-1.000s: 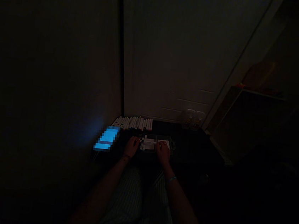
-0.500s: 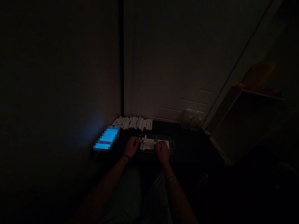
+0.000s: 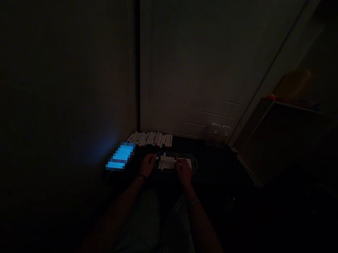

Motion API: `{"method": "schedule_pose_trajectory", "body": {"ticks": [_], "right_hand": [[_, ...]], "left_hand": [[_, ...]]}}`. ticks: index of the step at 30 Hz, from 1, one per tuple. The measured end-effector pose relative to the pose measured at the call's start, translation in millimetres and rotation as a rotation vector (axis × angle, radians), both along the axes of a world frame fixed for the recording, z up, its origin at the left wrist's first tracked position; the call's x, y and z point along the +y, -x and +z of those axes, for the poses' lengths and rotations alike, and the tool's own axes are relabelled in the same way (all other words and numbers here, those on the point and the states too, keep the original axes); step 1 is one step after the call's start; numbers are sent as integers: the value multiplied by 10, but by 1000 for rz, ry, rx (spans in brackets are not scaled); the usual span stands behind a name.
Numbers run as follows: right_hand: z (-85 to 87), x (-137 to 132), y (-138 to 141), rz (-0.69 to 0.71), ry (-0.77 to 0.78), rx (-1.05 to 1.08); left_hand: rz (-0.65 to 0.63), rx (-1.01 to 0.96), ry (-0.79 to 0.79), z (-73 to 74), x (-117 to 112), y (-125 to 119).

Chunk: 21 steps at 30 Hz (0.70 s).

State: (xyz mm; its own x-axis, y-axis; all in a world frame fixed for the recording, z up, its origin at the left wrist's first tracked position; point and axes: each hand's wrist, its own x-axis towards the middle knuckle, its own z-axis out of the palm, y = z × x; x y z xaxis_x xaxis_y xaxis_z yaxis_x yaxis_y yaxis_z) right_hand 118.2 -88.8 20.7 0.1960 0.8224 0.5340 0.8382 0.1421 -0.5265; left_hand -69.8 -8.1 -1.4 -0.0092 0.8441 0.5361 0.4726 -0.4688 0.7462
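Note:
The room is very dark. My left hand (image 3: 147, 165) rests at the left end of a small flat case (image 3: 194, 163) holding white markers (image 3: 167, 162). My right hand (image 3: 184, 171) lies over the right part of that case, fingers curled onto the markers. What either hand grips is too dim to make out. Both forearms reach forward over my striped trousers (image 3: 147, 221).
A row of several white markers (image 3: 152, 139) lies by the wall behind the case. A glowing blue screen (image 3: 120, 157) sits to the left. Two small jars (image 3: 218, 135) stand by the door. A low shelf (image 3: 277, 126) is on the right.
Both hands have shifted slightly over the case; the black-and-white marker ends seen earlier at the case's left now look plain white.

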Motion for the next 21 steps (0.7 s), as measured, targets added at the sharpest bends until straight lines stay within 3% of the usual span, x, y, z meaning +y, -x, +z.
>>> {"method": "schedule_pose_trajectory", "body": {"ticks": [21], "right_hand": [[-1, 11, 9, -7, 27, -42]], "left_hand": [[-20, -19, 102, 52, -67, -7]]}}
